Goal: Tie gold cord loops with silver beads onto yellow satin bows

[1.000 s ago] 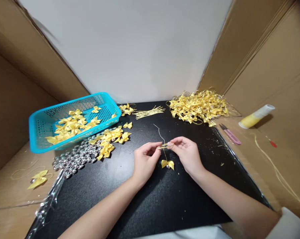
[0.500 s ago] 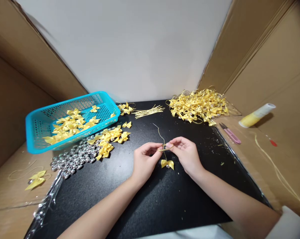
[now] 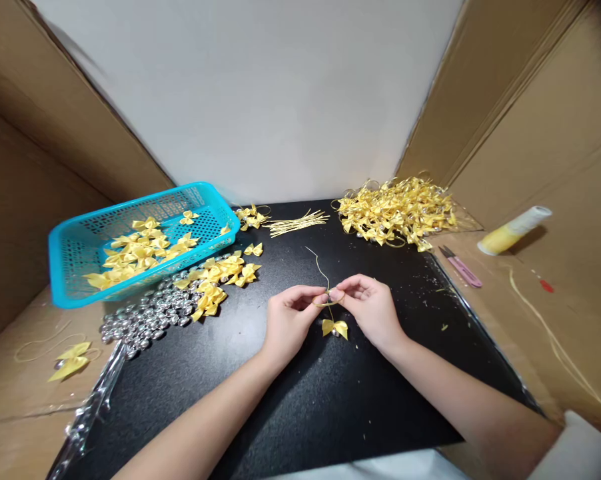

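Over the black mat, my left hand (image 3: pixel 294 318) and my right hand (image 3: pixel 368 308) meet fingertip to fingertip, both pinching a thin gold cord (image 3: pixel 322 268). A small loop of the cord curves below the fingertips, and its thin free end runs up and away from me. From the cord hangs a yellow ribbon bow (image 3: pixel 340 329) with a silver bell at its middle, just below and between the hands. The fingertips partly hide where the cord crosses itself.
To the left stand a blue basket (image 3: pixel 58 267) of yellow bows and a heap of silver bells (image 3: pixel 150 317). Cut cords (image 3: pixel 298 223) lie at the back. On the right are a pile of corded bows (image 3: pixel 395 210), pink snips (image 3: pixel 463 269) and a spool (image 3: pixel 515 230).
The cord near the fingertips now shows as a wider, rounder loop. Both hands have stayed in almost the same place, still pinching; the bow hangs as before.
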Demonstrator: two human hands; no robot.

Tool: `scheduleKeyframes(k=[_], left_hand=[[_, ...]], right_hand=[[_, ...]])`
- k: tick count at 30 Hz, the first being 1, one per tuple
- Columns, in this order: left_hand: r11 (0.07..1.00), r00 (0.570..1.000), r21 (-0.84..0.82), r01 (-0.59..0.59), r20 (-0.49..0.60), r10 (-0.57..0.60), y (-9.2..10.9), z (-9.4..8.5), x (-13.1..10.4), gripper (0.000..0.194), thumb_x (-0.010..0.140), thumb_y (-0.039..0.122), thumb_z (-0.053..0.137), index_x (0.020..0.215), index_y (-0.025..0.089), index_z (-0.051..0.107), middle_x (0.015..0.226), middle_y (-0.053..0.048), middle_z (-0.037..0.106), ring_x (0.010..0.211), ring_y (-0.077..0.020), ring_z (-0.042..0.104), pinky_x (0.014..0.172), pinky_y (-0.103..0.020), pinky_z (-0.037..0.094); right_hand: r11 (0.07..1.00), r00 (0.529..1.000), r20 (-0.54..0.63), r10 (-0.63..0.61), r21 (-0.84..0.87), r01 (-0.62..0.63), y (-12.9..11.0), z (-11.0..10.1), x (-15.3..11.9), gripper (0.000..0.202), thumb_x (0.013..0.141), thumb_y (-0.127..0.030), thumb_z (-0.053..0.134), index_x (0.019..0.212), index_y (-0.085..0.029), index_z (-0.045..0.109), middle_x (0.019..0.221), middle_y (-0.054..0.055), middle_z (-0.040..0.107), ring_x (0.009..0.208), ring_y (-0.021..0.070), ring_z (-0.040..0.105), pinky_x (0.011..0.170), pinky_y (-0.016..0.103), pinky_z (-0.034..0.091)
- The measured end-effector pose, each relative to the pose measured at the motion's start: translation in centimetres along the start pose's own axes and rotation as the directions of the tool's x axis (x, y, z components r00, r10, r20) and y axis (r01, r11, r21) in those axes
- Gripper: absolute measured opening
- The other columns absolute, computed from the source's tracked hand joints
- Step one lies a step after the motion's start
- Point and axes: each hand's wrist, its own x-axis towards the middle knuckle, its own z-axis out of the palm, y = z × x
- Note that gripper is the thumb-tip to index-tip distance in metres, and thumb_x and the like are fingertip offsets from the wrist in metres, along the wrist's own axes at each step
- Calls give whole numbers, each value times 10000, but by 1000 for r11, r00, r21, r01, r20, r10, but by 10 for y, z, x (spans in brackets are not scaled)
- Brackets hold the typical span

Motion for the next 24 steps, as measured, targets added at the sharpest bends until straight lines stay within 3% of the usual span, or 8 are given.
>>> scheduleKeyframes(k=[11,14,19,24], left_hand=[[981,992,145,-128,14,127,-1,-4,0,126,751,252,726,835,170,770,779,-50,764,666,-146,678,626,-225,529],[968,984,179,-174,-4,177,0,-5,1,145,763,246,719,876,167,764,791,-49,764,665,-139,678,623,-219,532],[925,955,240,-294,27,296,1,-6,0,142,790,222,694,911,185,757,822,-37,765,665,-123,668,645,-216,532],[906,948,288,-312,29,317,0,-6,-2,134,797,231,690,905,193,759,840,-37,769,676,-128,668,662,-228,537]], right_hand=[[995,998,39,-58,-82,61,8,-3,3,307,622,-414,818,734,-168,670,715,49,706,657,178,669,661,316,571],[959,983,84,-161,-221,176,7,-4,3,296,644,-363,812,811,-165,670,779,55,701,665,166,647,657,306,561],[816,910,185,-371,-403,415,-3,-4,-2,94,775,-232,700,846,-171,702,771,44,690,657,150,615,624,273,519],[812,900,172,-401,-387,436,-2,-4,-4,154,844,-167,609,782,-193,748,756,51,728,689,166,662,648,282,517]])
